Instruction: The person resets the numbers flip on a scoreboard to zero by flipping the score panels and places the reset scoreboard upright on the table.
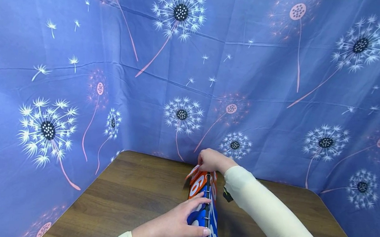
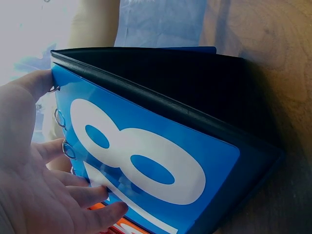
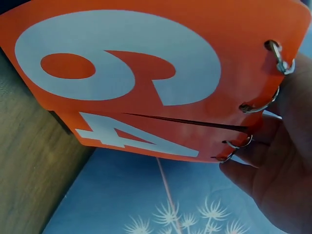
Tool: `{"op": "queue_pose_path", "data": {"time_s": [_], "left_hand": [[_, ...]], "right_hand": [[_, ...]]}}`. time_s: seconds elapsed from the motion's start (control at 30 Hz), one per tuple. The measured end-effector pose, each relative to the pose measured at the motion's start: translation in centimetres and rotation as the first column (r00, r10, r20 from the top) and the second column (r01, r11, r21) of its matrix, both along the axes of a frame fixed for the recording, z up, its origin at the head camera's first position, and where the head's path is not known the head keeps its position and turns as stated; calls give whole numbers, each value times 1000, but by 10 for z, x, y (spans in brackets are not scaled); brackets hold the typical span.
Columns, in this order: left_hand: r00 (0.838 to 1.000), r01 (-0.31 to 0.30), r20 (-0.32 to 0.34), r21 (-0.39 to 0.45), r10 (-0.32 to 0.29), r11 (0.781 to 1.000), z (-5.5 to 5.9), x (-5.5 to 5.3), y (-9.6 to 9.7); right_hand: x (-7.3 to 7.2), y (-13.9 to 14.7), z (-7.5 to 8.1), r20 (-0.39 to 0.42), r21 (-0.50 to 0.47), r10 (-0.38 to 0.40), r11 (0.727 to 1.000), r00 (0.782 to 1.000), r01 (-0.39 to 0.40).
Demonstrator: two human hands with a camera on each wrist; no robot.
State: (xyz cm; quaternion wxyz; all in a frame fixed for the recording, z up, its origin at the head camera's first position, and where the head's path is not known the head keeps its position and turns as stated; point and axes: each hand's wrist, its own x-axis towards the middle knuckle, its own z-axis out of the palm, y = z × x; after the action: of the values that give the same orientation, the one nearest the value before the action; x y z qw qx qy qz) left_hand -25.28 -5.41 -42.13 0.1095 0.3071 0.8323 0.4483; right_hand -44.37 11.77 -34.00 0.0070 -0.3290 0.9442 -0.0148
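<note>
Mid-turn, by the look of it, at the far end of a flip-number stand propped tent-like on the tabletop

Resting left hand on the near part of the top edge, with fingers apart and fairly straight; with right hand, apparently pinching the orange 4 card in curled fingers, grip partly hidden; probably calls next for swinging that card on its rings while steadying the rest; count on the left-facing side: four cards, namely one blue 8 card, one blue card with a 1 or 7, one orange 6 card, one orange 4; four rings in right wrist view; cannot count the other side fully
</note>
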Motion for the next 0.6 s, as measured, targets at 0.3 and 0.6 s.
{"op": "queue_pose_path", "data": {"time_s": [0.3,0.6], "left_hand": [[1000,1,22,4,-1,1000,1,0,0],[999,-11,51,5,11,1000,1,-1,0]], "right_hand": [[1,-6,3,32,110,-12,994,999,9],[3,0,13,121,-29,33,999,992,-30]]}}
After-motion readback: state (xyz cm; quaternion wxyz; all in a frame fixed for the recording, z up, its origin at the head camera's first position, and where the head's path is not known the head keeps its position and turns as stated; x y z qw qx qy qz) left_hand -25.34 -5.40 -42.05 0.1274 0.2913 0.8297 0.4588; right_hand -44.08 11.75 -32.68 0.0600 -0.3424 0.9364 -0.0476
